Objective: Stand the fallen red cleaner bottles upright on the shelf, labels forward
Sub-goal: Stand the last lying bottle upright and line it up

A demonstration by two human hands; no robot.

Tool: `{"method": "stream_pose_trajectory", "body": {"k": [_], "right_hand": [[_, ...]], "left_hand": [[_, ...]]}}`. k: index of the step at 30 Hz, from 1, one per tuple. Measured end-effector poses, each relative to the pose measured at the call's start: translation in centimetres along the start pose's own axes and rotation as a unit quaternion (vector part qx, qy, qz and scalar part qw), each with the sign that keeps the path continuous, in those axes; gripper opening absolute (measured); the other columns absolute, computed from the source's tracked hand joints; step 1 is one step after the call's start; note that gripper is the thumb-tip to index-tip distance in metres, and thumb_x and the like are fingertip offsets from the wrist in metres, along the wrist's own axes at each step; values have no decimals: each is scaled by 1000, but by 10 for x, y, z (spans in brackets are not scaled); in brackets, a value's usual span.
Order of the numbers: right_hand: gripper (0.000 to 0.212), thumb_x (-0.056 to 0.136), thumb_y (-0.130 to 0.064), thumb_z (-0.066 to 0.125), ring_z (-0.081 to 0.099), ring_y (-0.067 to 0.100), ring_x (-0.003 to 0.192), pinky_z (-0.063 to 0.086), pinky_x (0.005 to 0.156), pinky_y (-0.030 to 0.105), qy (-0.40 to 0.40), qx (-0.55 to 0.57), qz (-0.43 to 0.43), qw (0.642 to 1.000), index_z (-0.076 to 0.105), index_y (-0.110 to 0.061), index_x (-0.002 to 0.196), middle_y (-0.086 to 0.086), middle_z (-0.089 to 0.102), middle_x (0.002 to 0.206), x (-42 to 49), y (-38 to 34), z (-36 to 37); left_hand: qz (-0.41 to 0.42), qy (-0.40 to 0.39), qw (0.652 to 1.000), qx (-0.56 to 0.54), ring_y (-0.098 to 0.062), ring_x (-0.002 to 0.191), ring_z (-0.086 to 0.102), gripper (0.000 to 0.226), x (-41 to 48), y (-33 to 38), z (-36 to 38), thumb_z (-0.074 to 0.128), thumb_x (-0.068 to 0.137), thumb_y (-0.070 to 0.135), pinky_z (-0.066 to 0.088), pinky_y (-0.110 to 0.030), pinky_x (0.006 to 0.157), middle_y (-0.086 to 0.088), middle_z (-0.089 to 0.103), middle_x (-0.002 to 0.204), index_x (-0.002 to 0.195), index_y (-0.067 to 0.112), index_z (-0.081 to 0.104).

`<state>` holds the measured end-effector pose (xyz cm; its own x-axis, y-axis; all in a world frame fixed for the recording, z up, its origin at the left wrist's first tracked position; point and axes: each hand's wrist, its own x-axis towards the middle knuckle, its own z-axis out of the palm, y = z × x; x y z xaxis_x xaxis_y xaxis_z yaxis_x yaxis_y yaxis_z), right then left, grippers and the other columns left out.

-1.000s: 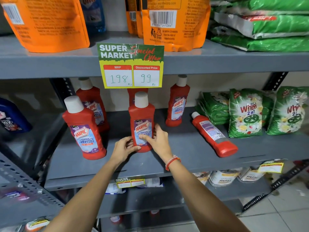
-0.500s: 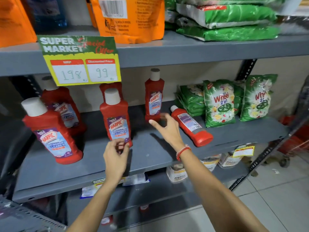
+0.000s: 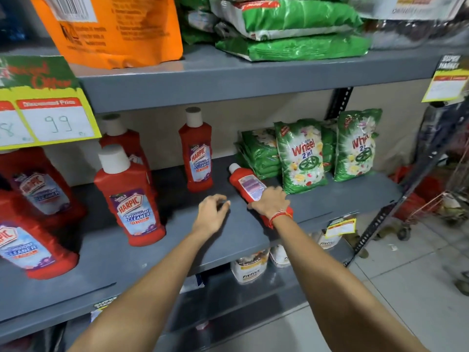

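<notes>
One red cleaner bottle (image 3: 247, 182) lies on its side on the grey shelf (image 3: 177, 245), white cap pointing back-left, back label up. My right hand (image 3: 270, 201) is closed over its lower half. My left hand (image 3: 212, 212) hovers just left of it with fingers loosely curled, holding nothing. Several red bottles stand upright with labels forward: one in the middle (image 3: 132, 199), one at the back (image 3: 196, 153), one behind the middle bottle (image 3: 121, 138), and two at the far left (image 3: 38, 191) (image 3: 28, 247).
Green detergent packs (image 3: 302, 156) stand right behind the fallen bottle. A yellow price sign (image 3: 48, 115) hangs from the upper shelf at left. Orange and green bags fill the top shelf. Jars sit on the shelf below. Tiled floor lies to the right.
My right hand left the middle upright bottle, reached right and closed on the fallen bottle. My left hand followed to the right. The view has swung right.
</notes>
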<state>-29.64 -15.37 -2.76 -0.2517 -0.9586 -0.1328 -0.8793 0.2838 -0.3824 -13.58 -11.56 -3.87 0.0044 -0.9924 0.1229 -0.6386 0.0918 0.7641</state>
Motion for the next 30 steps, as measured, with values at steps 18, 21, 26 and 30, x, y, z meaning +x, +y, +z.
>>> {"method": "stream_pose_trajectory", "body": {"k": [18,21,26,30], "right_hand": [[96,48,-41,89,54,27,110,44,94,34,86,325,-173,926,40,-9,124,12,57,117,-54,-19,12],[96,45,-35,92,54,23,112,40,91,24,76,340,-207,914,43,-11,124,9,57,118,-49,-32,11],[94,47,-35,91,51,25,114,40,91,29,51,313,-218,923,40,-7,121,11,53,117,-46,-45,26],[92,47,-38,91,52,16,105,39,84,21,43,338,-217,915,39,-12,119,5,55,114,-46,-44,37]], "left_hand": [[-2,24,961,-275,-8,87,67,48,6,43,-37,67,80,7,56,-19,77,-12,65,106,124,2,47],[35,15,965,-261,-10,94,66,49,1,39,-51,70,78,7,55,-22,84,-8,64,110,122,11,48],[28,36,965,-259,-23,106,63,53,-6,18,-63,70,78,8,50,-43,97,-15,62,118,126,8,46],[28,25,969,-246,-28,112,60,59,-8,8,-64,69,79,8,47,-46,100,-23,57,126,131,4,41]]}}
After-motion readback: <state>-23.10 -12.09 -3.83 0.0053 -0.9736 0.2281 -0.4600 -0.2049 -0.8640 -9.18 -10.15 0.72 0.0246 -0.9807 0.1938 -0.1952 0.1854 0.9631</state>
